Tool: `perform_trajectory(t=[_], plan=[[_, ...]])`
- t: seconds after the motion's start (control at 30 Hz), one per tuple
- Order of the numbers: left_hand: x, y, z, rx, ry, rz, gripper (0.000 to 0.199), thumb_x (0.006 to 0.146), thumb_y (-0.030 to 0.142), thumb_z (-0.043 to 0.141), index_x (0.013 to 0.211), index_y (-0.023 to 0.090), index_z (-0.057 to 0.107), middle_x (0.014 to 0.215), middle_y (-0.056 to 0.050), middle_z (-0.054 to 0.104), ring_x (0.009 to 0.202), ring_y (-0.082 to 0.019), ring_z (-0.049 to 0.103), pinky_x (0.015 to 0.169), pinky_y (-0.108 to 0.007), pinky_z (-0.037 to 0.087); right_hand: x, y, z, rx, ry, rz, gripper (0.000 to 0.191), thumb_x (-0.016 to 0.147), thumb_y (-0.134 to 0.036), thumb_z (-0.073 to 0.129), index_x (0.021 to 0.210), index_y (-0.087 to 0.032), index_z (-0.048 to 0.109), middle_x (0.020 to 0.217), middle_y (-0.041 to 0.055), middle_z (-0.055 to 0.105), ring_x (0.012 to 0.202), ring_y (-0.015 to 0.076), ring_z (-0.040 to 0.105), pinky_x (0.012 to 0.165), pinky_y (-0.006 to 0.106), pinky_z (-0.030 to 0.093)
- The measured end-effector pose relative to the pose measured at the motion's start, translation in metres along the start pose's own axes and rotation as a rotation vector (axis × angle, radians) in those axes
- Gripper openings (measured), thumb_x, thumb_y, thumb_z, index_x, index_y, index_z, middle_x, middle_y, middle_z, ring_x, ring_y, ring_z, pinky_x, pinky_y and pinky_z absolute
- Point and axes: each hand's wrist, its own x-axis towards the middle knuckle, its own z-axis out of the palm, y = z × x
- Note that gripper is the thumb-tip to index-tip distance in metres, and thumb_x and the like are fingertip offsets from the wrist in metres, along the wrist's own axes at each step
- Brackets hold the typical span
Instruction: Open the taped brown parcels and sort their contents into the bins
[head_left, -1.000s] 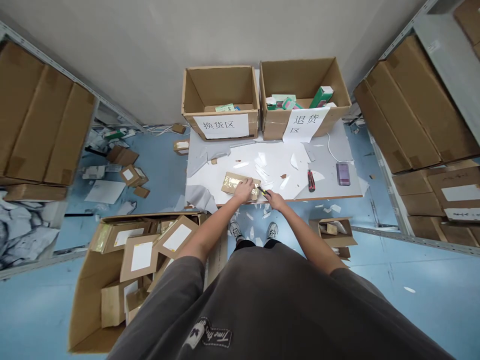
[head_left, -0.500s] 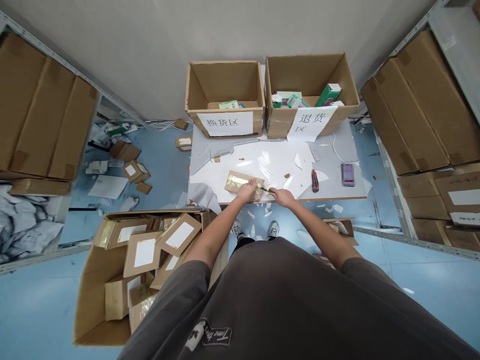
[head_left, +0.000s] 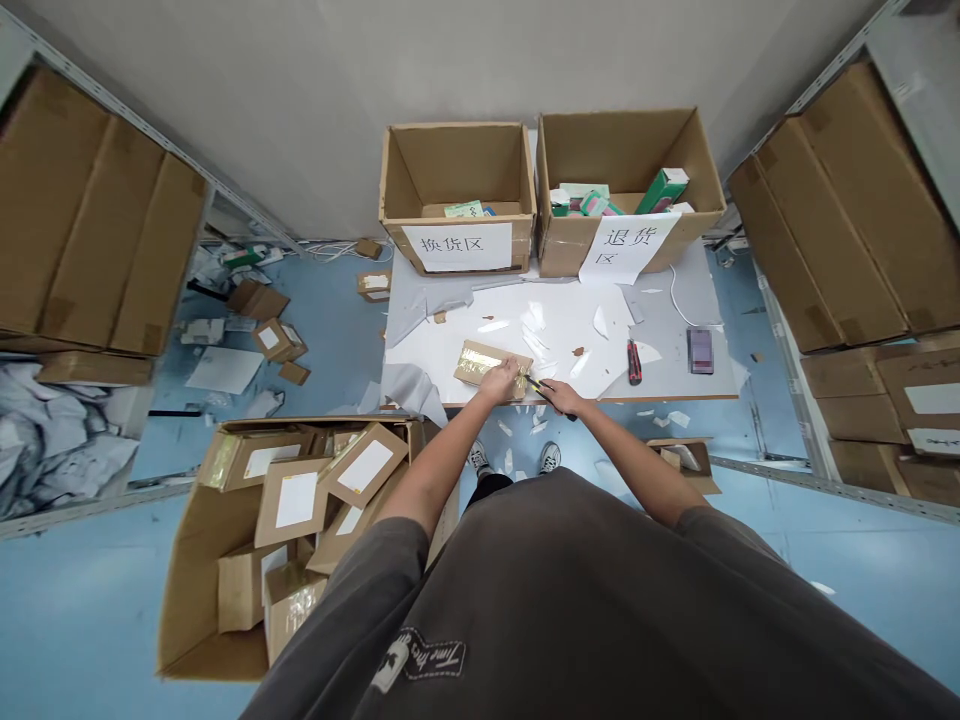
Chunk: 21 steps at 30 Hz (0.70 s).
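Note:
A small cardboard box (head_left: 478,362) with shiny clear tape lies at the front edge of the white table (head_left: 491,312). My left hand (head_left: 500,380) is closed on its near right part, holding it down. In my right hand (head_left: 562,396) is a box cutter (head_left: 535,383), dark with a little yellow. Its tip meets the right end of the box, close to my left fingers. Whether the blade has gone into the tape is too small to tell. A red and black tool (head_left: 634,362) lies on the table to the right.
Two open cartons with paper signs, a left one (head_left: 457,170) and a right one (head_left: 559,245), stand at the table's back. A phone (head_left: 700,352) lies far right. A large carton (head_left: 180,600) of parcels sits at my left. Paper scraps (head_left: 533,322) litter the table.
The box cutter's handle now shows below my right hand, and the tool is tilted differently. My left hand stays on the box. The whole view has shifted slightly.

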Motion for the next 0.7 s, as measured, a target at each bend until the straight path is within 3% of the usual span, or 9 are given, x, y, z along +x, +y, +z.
perform_trajectory(t=[0.13,0.33,0.5,0.7], plan=[[0.002,0.002,-0.004,0.049,-0.023,-0.01,0.089,0.088,0.008,0.068,0.169,0.004,0.032,0.168,-0.033,0.048,0.152,-0.038,0.057,0.117,-0.038,0.053,0.002,0.011,0.008,0.153,0.003,-0.012,0.023,0.114,-0.035,0.043,0.115,-0.023,0.063,0.058,-0.0078,0.052,0.041,0.0151,0.052,0.05,0.024,0.043],[-0.001,-0.001,-0.001,0.036,0.003,0.002,0.09,0.088,0.008,0.071,0.169,0.006,0.032,0.17,-0.032,0.046,0.156,-0.039,0.053,0.117,-0.04,0.054,0.01,0.017,0.016,0.287,-0.001,-0.026,0.028,0.111,-0.05,0.052,0.111,-0.025,0.063,0.056,-0.0081,0.053,0.04,0.0156,0.052,0.047,0.025,0.043],[-0.006,-0.006,0.002,0.006,0.048,0.096,0.08,0.082,0.005,0.08,0.156,0.013,0.05,0.171,-0.027,0.047,0.164,-0.037,0.043,0.127,-0.044,0.046,0.014,0.018,0.021,0.324,0.014,-0.05,0.03,0.109,-0.054,0.055,0.103,-0.025,0.063,0.055,-0.0089,0.052,0.038,0.0142,0.049,0.046,0.025,0.041],[-0.005,-0.01,0.001,-0.047,0.078,0.124,0.069,0.082,0.011,0.087,0.144,0.017,0.057,0.167,-0.025,0.053,0.163,-0.036,0.045,0.128,-0.047,0.046,0.013,0.015,0.037,0.301,-0.01,-0.079,0.034,0.103,-0.058,0.064,0.107,-0.024,0.069,0.055,-0.0072,0.055,0.039,0.0153,0.05,0.05,0.027,0.043]])
